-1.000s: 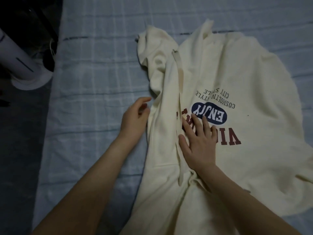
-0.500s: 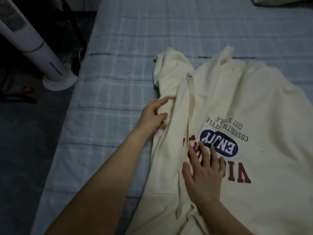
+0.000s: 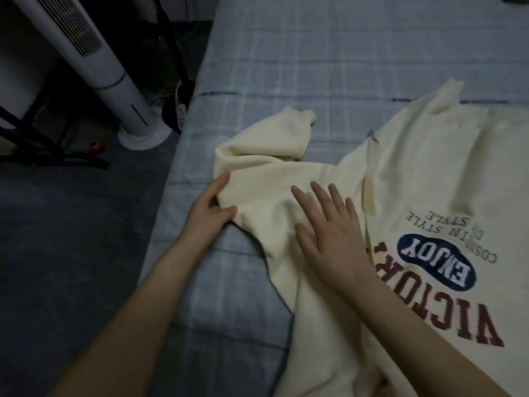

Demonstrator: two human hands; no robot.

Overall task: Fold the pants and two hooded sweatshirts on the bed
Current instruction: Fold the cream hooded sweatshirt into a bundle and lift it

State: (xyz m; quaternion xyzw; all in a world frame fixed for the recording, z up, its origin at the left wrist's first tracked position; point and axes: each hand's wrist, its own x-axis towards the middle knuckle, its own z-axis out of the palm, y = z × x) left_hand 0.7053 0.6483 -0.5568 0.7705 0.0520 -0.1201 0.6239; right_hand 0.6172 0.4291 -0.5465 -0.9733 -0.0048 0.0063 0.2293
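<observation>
A cream hooded sweatshirt (image 3: pixel 423 173) with a red and navy print lies face up on the blue checked bed (image 3: pixel 315 53). Its left sleeve (image 3: pixel 266 150) is pulled out sideways toward the bed's left edge, the cuff bent back. My left hand (image 3: pixel 210 213) pinches the sleeve's lower edge between thumb and fingers. My right hand (image 3: pixel 329 233) rests flat on the cloth near the shoulder, fingers spread, holding nothing. A drawstring (image 3: pixel 369 190) runs down the chest. The pants and the second sweatshirt are out of view.
The bed's left edge (image 3: pixel 177 173) drops to a dark floor (image 3: pixel 71 239). A white tower fan (image 3: pixel 94 67) stands on that floor at the upper left, with dark furniture legs and cables beside it.
The sleeve, folded along the body before, now lies drawn out to the left. My left hand moved left with it. My right hand slid from the print up to the shoulder area.
</observation>
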